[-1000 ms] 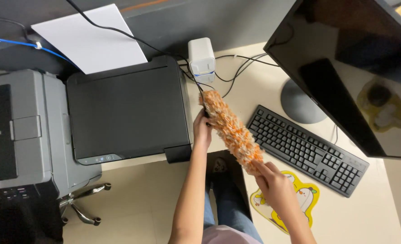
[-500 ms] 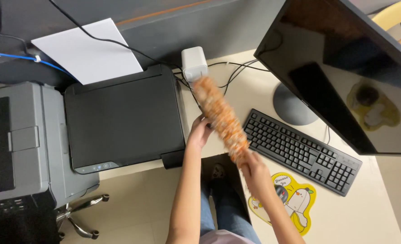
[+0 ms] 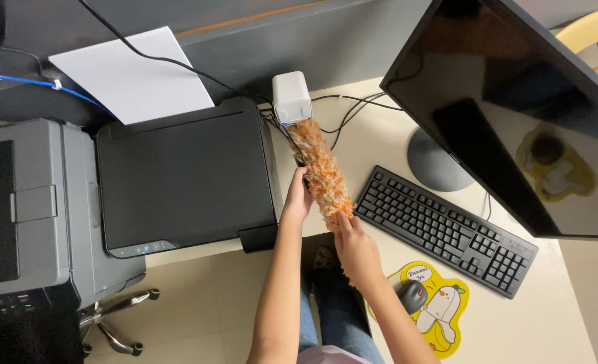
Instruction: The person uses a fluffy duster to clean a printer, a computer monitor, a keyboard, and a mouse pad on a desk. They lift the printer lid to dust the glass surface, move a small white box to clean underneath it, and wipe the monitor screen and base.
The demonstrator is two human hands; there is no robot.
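My right hand point(image 3: 357, 249) grips the near end of an orange and white fluffy duster point(image 3: 322, 172), which lies on the cream desk point(image 3: 380, 141) between the black printer point(image 3: 184, 178) and the black keyboard point(image 3: 447, 229). The duster's far tip reaches the small white box-shaped device point(image 3: 291, 98). My left hand point(image 3: 298, 195) rests at the desk's edge beside the duster, touching its left side; its fingers are curled around something dark that I cannot make out.
A large dark monitor point(image 3: 514, 114) stands at the right on a round grey base point(image 3: 437, 160). A black mouse point(image 3: 412, 295) sits on a yellow mouse pad point(image 3: 437, 307). A grey printer point(image 3: 22, 209) stands at the left, a white sheet point(image 3: 134, 77) behind. Cables run behind the white device.
The duster has swung more upright and slid toward the white device, its tip now touching it. Both hands have moved slightly forward with it.
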